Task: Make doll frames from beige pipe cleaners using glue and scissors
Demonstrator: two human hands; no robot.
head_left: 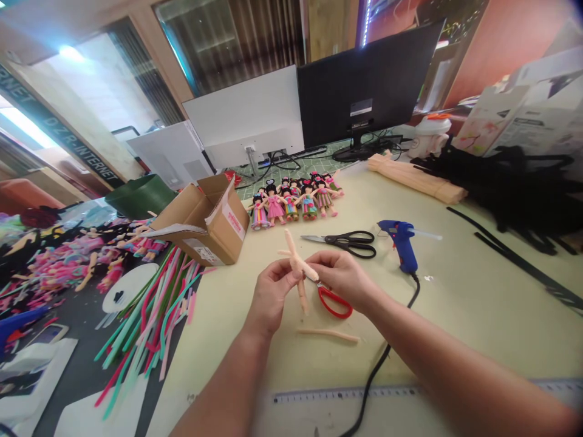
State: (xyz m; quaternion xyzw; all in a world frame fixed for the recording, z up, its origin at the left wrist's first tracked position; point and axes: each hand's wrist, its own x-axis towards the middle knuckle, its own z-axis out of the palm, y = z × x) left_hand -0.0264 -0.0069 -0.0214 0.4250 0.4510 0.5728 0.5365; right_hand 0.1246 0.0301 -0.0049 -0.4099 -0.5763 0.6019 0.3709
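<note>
Between my two hands is a small peach doll body (297, 264) of bent pipe cleaner, its limbs sticking out upward, sideways and down. My left hand (276, 287) pinches it near the middle. Fingers of my right hand (339, 276) are closed on the limb at its right. Just below lie red-handled scissors or pliers (336, 303), partly hidden by the right hand. A loose peach pipe cleaner (328, 334) rests nearer to me. Beyond the hands are black-handled scissors (348, 241), and to their right a blue glue gun (403, 243).
Several finished dolls (291, 197) lie beside an open cardboard box (204, 221). Coloured pipe cleaners (146, 315) spread at the left, black ones (514, 182) and a peach bundle (414, 176) at the right. A ruler (346, 396) and the glue gun's cord (380, 361) are in front. Monitors (368, 85) stand behind.
</note>
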